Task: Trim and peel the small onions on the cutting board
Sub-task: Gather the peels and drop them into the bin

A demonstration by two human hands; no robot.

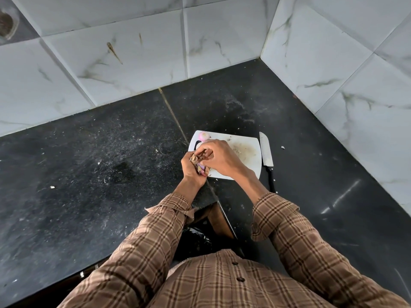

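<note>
Black speckled stone surface (89,165), littered with pale scraps, meets grey-veined white wall tiles (115,63) in a corner. Over the near left corner of the white cutting board (246,152), the left hand (191,167) cups a pink onion (201,168) with loose brown skin; the right hand (219,158) pinches that skin. A peeled onion (204,135) rests at the board's far left corner. A knife (266,155) lies on the surface along the board's right edge.
</note>
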